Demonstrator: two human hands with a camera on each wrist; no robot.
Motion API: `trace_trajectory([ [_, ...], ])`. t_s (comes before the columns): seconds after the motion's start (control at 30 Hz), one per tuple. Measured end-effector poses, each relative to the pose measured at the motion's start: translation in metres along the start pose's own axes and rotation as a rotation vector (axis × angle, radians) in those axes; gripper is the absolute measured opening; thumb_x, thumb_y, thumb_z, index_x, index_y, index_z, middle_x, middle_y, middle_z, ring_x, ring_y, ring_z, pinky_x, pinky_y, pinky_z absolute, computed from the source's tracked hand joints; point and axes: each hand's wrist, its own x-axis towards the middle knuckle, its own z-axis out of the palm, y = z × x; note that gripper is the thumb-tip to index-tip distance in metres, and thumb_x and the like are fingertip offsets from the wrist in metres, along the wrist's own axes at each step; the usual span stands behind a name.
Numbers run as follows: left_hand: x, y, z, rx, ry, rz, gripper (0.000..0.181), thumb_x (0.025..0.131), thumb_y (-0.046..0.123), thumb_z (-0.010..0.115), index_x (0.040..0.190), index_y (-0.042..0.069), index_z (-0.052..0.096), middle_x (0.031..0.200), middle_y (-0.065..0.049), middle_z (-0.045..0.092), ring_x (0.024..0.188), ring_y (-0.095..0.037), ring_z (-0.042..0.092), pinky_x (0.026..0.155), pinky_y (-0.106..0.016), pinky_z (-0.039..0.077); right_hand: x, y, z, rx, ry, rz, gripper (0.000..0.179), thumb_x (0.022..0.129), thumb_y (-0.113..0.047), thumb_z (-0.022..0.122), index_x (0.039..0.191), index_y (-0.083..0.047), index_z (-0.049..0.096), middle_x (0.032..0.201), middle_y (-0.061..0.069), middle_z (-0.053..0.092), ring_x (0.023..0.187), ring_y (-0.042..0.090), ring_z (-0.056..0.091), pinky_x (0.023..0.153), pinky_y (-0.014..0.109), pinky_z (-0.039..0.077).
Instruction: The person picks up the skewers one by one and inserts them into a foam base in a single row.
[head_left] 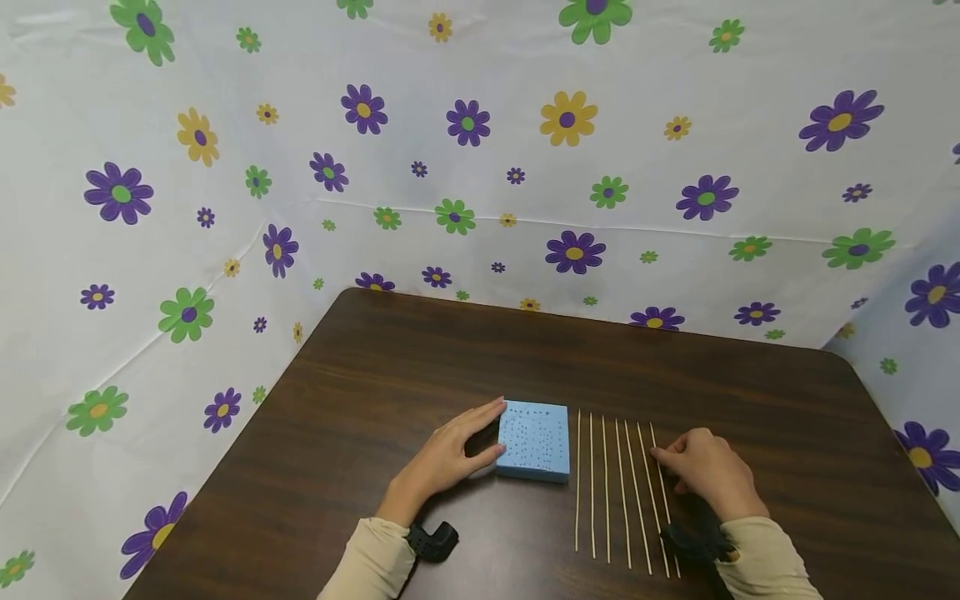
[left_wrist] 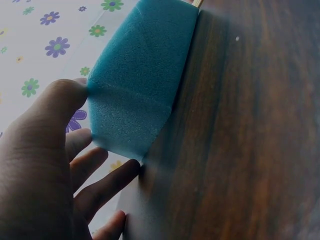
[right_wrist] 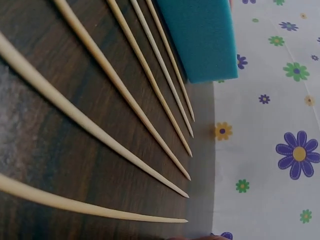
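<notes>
A light-blue foam block (head_left: 533, 437) with rows of small dark holes on top lies flat on the table. My left hand (head_left: 442, 454) touches its left side, thumb and fingers spread along the edge. In the left wrist view, the fingers reach the block's corner (left_wrist: 130, 120). Several thin wooden skewers (head_left: 606, 487) lie side by side right of the block, their pointed ends away from me in the right wrist view. My right hand (head_left: 712, 471) pinches the rightmost skewer (head_left: 665, 500) near its far end. Only a sliver of that hand shows in the right wrist view.
The dark wood-grain table (head_left: 420, 350) has rounded far corners. A white cloth with purple, green and yellow flowers (head_left: 480, 183) hangs behind the table and along both sides. Black wrist cameras (head_left: 432, 542) sit on both wrists, the right one above the skewers' near ends.
</notes>
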Motion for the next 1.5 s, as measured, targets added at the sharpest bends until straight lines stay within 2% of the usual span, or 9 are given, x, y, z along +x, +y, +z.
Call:
trace_trajectory([
  [0.1,0.000,0.000,0.000,-0.005,0.000,0.001,0.067,0.103,0.049,0.061,0.163,0.032,0.036,0.169,0.014,0.034,0.155,-0.024,0.039,0.121,-0.059,0.037,0.001,-0.003,0.000,-0.020,-0.005,-0.001,0.032,0.100,-0.038,0.066,0.088,-0.010,0.075,0.066,-0.002,0.071,0.060,0.014,0.068,0.056,0.038,0.047],
  [0.37,-0.001,-0.001,0.001,-0.012,-0.020,0.001,0.068,0.104,0.050,0.059,0.164,0.033,0.033,0.170,0.011,0.034,0.156,-0.027,0.037,0.122,-0.061,0.034,0.001,-0.004,0.000,-0.058,-0.024,-0.002,0.029,0.099,-0.033,0.065,0.080,-0.012,0.071,0.067,-0.002,0.071,0.061,0.013,0.068,0.058,0.039,0.046],
  [0.57,-0.001,-0.002,0.002,-0.015,-0.022,0.012,0.068,0.104,0.050,0.058,0.165,0.034,0.032,0.170,0.007,0.035,0.156,-0.026,0.038,0.122,-0.061,0.035,-0.002,-0.005,-0.001,-0.091,-0.030,0.005,0.030,0.099,-0.030,0.064,0.074,-0.014,0.066,0.067,-0.002,0.070,0.060,0.013,0.067,0.058,0.038,0.044],
  [0.73,-0.001,-0.003,0.001,-0.010,-0.019,0.015,0.068,0.104,0.049,0.059,0.164,0.034,0.032,0.170,0.009,0.035,0.156,-0.025,0.038,0.122,-0.060,0.035,-0.004,-0.006,0.000,-0.100,-0.006,-0.006,0.032,0.097,-0.030,0.064,0.069,-0.015,0.065,0.063,-0.002,0.068,0.058,0.014,0.065,0.056,0.037,0.041],
  [0.93,-0.002,-0.004,0.000,-0.011,-0.019,0.014,0.067,0.104,0.049,0.059,0.164,0.034,0.032,0.170,0.006,0.036,0.156,-0.027,0.038,0.122,-0.060,0.035,-0.006,-0.006,0.002,-0.094,0.003,-0.017,0.041,0.097,-0.030,0.064,0.059,-0.020,0.054,0.059,-0.001,0.063,0.057,0.014,0.063,0.054,0.035,0.038],
  [1.03,-0.003,-0.004,0.000,-0.007,-0.020,0.013,0.067,0.104,0.050,0.058,0.164,0.035,0.032,0.170,0.009,0.035,0.155,-0.027,0.039,0.122,-0.059,0.035,-0.005,-0.004,-0.002,-0.062,-0.003,-0.040,0.034,0.098,-0.028,0.064,0.066,-0.016,0.060,0.064,-0.001,0.064,0.059,0.014,0.063,0.054,0.035,0.039],
  [1.2,-0.003,-0.003,0.001,-0.007,-0.017,0.016,0.067,0.104,0.050,0.058,0.164,0.035,0.033,0.169,0.014,0.033,0.155,-0.026,0.039,0.122,-0.058,0.035,-0.002,0.001,-0.012,0.048,0.018,-0.122,0.021,0.099,-0.021,0.062,0.098,-0.002,0.071,0.078,0.000,0.072,0.064,0.015,0.066,0.059,0.034,0.048],
  [1.37,-0.003,-0.004,0.001,-0.003,-0.012,0.031,0.066,0.104,0.049,0.058,0.164,0.033,0.034,0.169,0.012,0.035,0.155,-0.026,0.040,0.122,-0.058,0.036,-0.003,-0.006,-0.023,0.195,0.035,-0.227,0.028,0.103,-0.014,0.060,0.118,0.009,0.066,0.089,0.009,0.078,0.069,0.017,0.072,0.065,0.030,0.058],
  [1.5,-0.001,-0.005,0.001,0.004,-0.010,0.042,0.066,0.105,0.048,0.058,0.164,0.031,0.034,0.169,0.010,0.036,0.155,-0.024,0.040,0.124,-0.056,0.034,-0.005,-0.020,-0.020,0.352,0.012,-0.314,0.035,0.104,-0.012,0.061,0.130,0.011,0.058,0.098,0.018,0.079,0.073,0.021,0.076,0.068,0.031,0.062],
])
